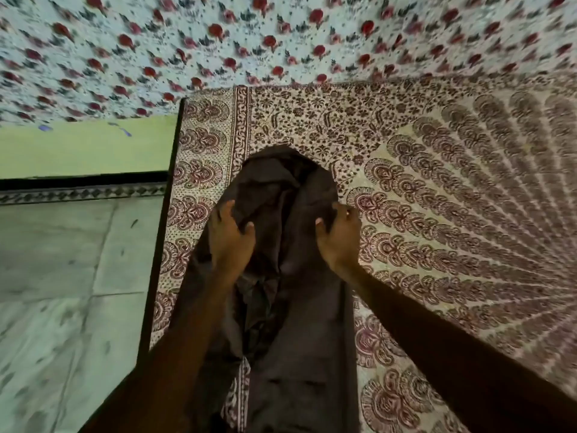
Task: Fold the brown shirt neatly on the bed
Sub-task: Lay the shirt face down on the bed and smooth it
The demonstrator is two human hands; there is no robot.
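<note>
The brown shirt (281, 189) lies crumpled lengthwise on the bed (437, 189), which is covered with a maroon-and-cream patterned sheet. The shirt runs from the middle of the view down to the bottom edge. My left hand (231, 235) rests on the shirt's left side, fingers spread and curled into the cloth. My right hand (338, 235) grips the shirt's right edge, fingers bent around a fold. Both forearms reach in from the bottom, and the left one hides part of the shirt.
The bed's dark left edge (162, 232) runs top to bottom, with pale tiled floor (62, 292) beyond it. A green wall (87, 148) stands behind the floor. A red-rose floral cloth (281, 39) fills the far end of the bed.
</note>
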